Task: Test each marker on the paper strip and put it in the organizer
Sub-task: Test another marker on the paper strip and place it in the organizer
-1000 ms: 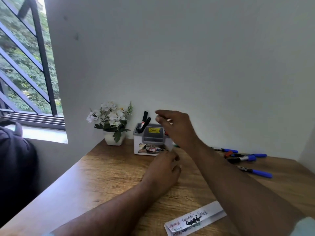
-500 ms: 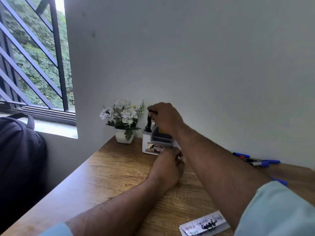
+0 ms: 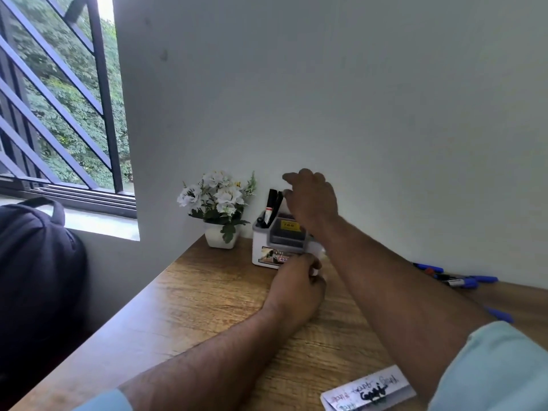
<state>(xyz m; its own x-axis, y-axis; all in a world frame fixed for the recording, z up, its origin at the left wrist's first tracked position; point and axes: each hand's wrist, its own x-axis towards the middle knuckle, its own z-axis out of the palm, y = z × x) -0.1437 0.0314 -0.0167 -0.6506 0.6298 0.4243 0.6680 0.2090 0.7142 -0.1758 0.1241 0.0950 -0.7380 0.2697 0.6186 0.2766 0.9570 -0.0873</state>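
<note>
At the back of the wooden desk (image 3: 207, 295), against the wall, the white organizer (image 3: 265, 250) holds 2 black markers (image 3: 272, 206) upright in its left compartment. The right hand (image 3: 311, 201) hovers just above it, fingers relaxed and empty. The left hand (image 3: 296, 284) rests against the organizer's front, fingers curled; what they grip, I cannot tell. Blue-capped markers (image 3: 462, 280) lie far right, the paper strip (image 3: 367, 391) nearest.

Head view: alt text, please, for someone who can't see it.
The right hand hovers over the white organizer, which holds black markers, while the left hand rests at its front. Blue markers lie against the wall; the paper strip lies nearest.
</note>
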